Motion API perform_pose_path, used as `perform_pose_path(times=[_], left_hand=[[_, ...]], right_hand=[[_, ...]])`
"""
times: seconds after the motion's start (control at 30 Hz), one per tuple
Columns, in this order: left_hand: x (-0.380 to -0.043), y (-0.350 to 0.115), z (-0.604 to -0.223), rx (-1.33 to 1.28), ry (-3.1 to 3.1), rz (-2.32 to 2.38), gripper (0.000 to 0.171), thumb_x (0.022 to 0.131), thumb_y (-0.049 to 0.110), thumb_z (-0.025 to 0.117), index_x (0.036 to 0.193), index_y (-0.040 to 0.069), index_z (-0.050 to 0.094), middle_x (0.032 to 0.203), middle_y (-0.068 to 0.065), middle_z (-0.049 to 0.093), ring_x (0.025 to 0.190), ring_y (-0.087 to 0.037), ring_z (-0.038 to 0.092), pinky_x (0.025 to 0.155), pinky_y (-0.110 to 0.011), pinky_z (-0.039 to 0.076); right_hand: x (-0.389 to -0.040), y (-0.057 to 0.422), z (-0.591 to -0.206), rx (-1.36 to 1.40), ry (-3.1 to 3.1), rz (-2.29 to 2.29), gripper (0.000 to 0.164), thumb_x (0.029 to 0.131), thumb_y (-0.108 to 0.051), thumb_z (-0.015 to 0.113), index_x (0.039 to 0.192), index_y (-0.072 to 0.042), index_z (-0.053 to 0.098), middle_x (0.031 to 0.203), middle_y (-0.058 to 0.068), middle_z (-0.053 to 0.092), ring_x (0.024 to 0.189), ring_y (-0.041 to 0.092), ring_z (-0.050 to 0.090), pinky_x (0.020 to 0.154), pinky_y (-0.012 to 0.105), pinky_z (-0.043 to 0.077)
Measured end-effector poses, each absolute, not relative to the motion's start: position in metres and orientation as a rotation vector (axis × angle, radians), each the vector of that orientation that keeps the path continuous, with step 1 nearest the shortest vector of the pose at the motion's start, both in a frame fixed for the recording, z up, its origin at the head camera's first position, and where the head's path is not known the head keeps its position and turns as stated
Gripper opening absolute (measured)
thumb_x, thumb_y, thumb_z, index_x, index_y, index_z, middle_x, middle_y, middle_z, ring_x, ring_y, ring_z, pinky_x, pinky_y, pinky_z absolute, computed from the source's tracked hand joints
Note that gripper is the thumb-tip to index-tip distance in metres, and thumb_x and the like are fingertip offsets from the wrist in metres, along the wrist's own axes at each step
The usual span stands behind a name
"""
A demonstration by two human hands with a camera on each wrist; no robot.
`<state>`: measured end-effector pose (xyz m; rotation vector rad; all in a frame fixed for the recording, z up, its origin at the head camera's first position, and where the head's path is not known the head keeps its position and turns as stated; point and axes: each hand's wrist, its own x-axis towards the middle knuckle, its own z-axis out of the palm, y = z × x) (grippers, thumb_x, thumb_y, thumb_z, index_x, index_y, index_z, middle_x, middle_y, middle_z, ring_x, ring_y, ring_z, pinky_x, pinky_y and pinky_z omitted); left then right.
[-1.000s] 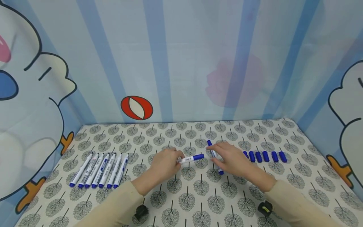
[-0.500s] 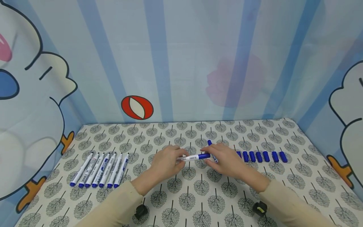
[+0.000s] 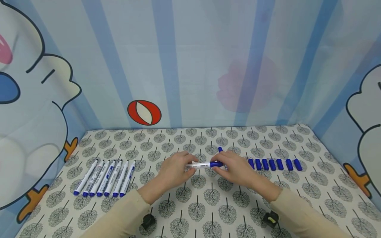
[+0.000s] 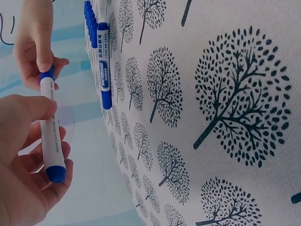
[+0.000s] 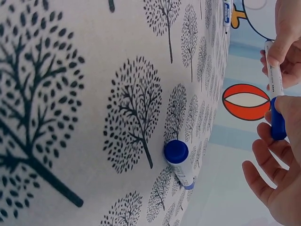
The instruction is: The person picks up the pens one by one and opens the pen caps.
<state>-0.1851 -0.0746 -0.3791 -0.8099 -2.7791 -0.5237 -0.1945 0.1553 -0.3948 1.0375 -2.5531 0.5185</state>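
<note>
My left hand [image 3: 175, 169] grips the white barrel of a capped whiteboard marker [image 3: 198, 165], held level over the middle of the table. At its other end, the thumb and fingers of my right hand [image 3: 238, 168] pinch the blue cap [image 5: 279, 123]. Cap and barrel are joined. Below and beyond the right hand, a second capped whiteboard marker [image 4: 102, 66] lies on the cloth; the hand covers most of it in the head view. The right wrist view shows that marker [image 5: 181, 165] end-on, apart from both hands.
Several uncapped markers [image 3: 107, 178] lie side by side at the left, tips pointing away. Several loose blue caps [image 3: 272, 164] form a row at the right. A tree-print cloth [image 3: 196, 205] covers the table; a striped cartoon curtain [image 3: 190, 66] rises behind.
My right hand has moved left, off the marker on the table, and has taken hold of the held marker's cap. My left hand has shifted slightly right with the marker.
</note>
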Motion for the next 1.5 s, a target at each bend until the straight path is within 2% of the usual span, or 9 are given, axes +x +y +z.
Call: perform_pose_path(times=[0.23,0.33,0.47,0.63,0.83,0.97,1.07,1.2,1.5], left_hand=[[-0.185,-0.075,-0.378,-0.86,-2.785,-0.478,0.019,0.079,0.025,0.071,0.098,0.02,0.069,0.076,0.01,0.051,0.064,-0.005,0.045,0.052,-0.016,0.039],[-0.184,-0.079,-0.379,-0.888,-2.738,-0.439,0.019,0.078,0.023,0.072,0.097,0.02,0.069,0.075,0.01,0.05,0.065,-0.005,0.044,0.053,-0.016,0.038],[-0.184,-0.098,-0.378,-0.803,-2.671,-0.442,0.019,0.074,0.02,0.076,0.092,0.02,0.069,0.074,0.01,0.051,0.066,-0.005,0.047,0.052,-0.017,0.038],[-0.187,-0.116,-0.373,-0.668,-2.697,-0.453,0.02,0.074,0.021,0.076,0.093,0.021,0.07,0.077,0.009,0.054,0.068,-0.005,0.053,0.049,-0.018,0.039],[-0.186,-0.119,-0.371,-0.595,-2.783,-0.44,0.02,0.076,0.022,0.074,0.095,0.02,0.07,0.082,0.008,0.057,0.068,-0.006,0.055,0.05,-0.018,0.04],[-0.183,-0.121,-0.372,-0.515,-2.842,-0.452,0.018,0.076,0.019,0.072,0.094,0.019,0.07,0.084,0.006,0.06,0.069,-0.009,0.057,0.046,-0.019,0.039],[-0.182,-0.123,-0.372,-0.467,-2.868,-0.468,0.018,0.077,0.017,0.07,0.094,0.017,0.07,0.084,0.004,0.062,0.068,-0.011,0.057,0.044,-0.02,0.037],[-0.181,-0.128,-0.372,-0.432,-2.892,-0.448,0.017,0.078,0.018,0.07,0.095,0.016,0.069,0.084,0.001,0.063,0.061,-0.01,0.053,0.042,-0.021,0.037],[-0.183,-0.143,-0.368,-0.359,-2.949,-0.411,0.015,0.077,0.024,0.071,0.09,0.015,0.069,0.077,0.002,0.06,0.051,-0.01,0.047,0.041,-0.023,0.037]], right_hand=[[-0.195,0.156,-0.397,1.084,-2.533,0.509,0.016,0.082,-0.022,0.068,0.097,-0.018,0.065,0.076,-0.013,0.055,0.066,0.004,0.043,0.058,0.017,0.037],[-0.196,0.162,-0.397,1.093,-2.541,0.512,0.014,0.086,-0.02,0.064,0.099,-0.016,0.065,0.078,-0.011,0.058,0.067,0.004,0.045,0.059,0.018,0.04],[-0.198,0.186,-0.397,1.062,-2.546,0.563,0.012,0.088,-0.012,0.059,0.098,-0.01,0.065,0.075,-0.007,0.059,0.063,0.004,0.046,0.056,0.021,0.041],[-0.201,0.211,-0.395,0.992,-2.566,0.59,0.014,0.088,-0.01,0.06,0.101,-0.009,0.063,0.069,-0.011,0.051,0.057,0.0,0.039,0.05,0.019,0.035],[-0.199,0.216,-0.396,0.94,-2.633,0.517,0.022,0.087,-0.016,0.061,0.108,-0.009,0.062,0.087,-0.003,0.065,0.061,0.004,0.047,0.058,0.023,0.042],[-0.196,0.218,-0.395,0.878,-2.671,0.508,0.025,0.087,-0.015,0.06,0.111,-0.01,0.061,0.1,0.001,0.066,0.072,0.009,0.056,0.066,0.029,0.047],[-0.194,0.221,-0.394,0.839,-2.683,0.504,0.025,0.086,-0.015,0.061,0.111,-0.012,0.061,0.098,0.0,0.066,0.075,0.01,0.056,0.061,0.027,0.046],[-0.193,0.224,-0.392,0.817,-2.684,0.495,0.025,0.086,-0.016,0.061,0.111,-0.013,0.061,0.09,-0.002,0.063,0.065,0.009,0.049,0.051,0.021,0.038],[-0.194,0.23,-0.39,0.779,-2.71,0.474,0.025,0.086,-0.015,0.062,0.112,-0.011,0.06,0.091,0.002,0.065,0.063,0.008,0.05,0.048,0.019,0.037]])
